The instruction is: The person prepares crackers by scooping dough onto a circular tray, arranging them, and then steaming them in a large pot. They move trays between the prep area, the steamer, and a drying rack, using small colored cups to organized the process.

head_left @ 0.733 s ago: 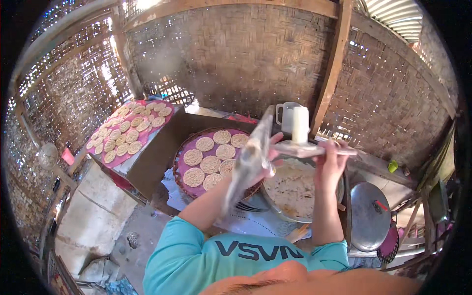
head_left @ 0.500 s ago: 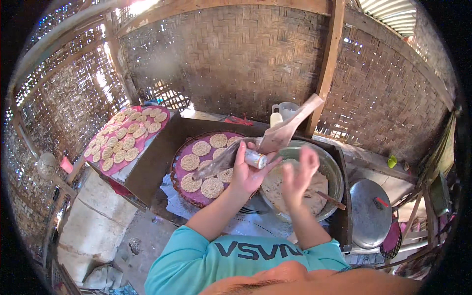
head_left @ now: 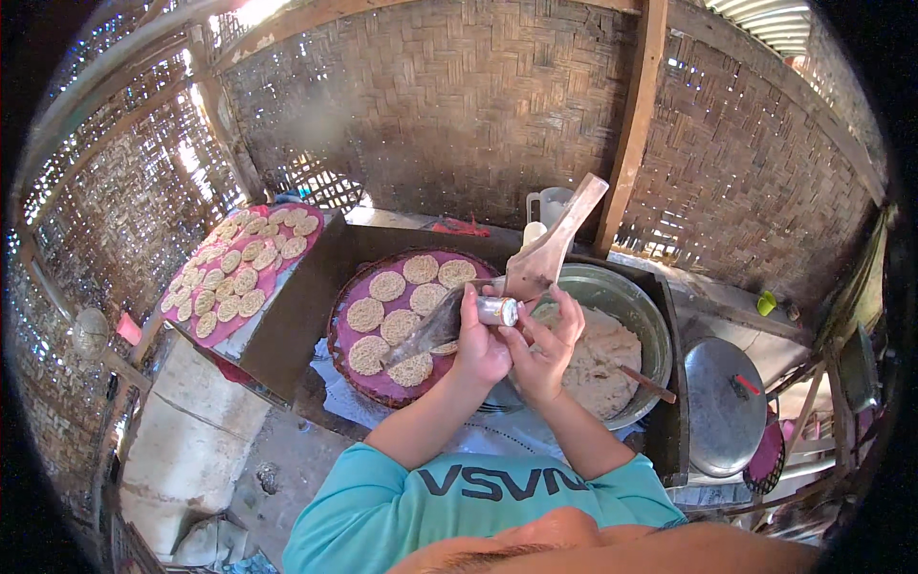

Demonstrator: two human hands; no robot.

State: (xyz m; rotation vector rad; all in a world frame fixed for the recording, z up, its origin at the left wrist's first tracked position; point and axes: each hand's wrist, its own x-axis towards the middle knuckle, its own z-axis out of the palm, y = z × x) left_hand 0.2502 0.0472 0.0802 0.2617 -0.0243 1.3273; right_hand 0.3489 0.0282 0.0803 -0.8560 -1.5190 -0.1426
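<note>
My left hand (head_left: pixel 481 352) is wrapped round a dough press (head_left: pixel 541 273) with two long wooden handles and a short silvery cylinder, held above the tray and bowl. My right hand (head_left: pixel 547 352) is at the cylinder's open end, fingers bent, thumb and fingertips against its rim. Below on the left, a round tray (head_left: pixel 337 362) with a pink sheet carries several round, pale, stringy dough discs (head_left: pixel 365 316). On the right stands a big metal bowl (head_left: pixel 660 316) of pale dough (head_left: pixel 602 359), with a wooden-handled utensil (head_left: pixel 648 384) stuck in it.
More discs lie on a pink sheet (head_left: pixel 218 327) at the far left. A dark box-like stand (head_left: pixel 287 330) surrounds the tray and bowl. Behind are a clear pitcher (head_left: pixel 547 207) and a woven wall (head_left: pixel 430 124). A lidded metal pot (head_left: pixel 722 411) stands at the right.
My right hand has come left and in, from open above the bowl to the cylinder's end. The press has shifted slightly left, still in my left hand.
</note>
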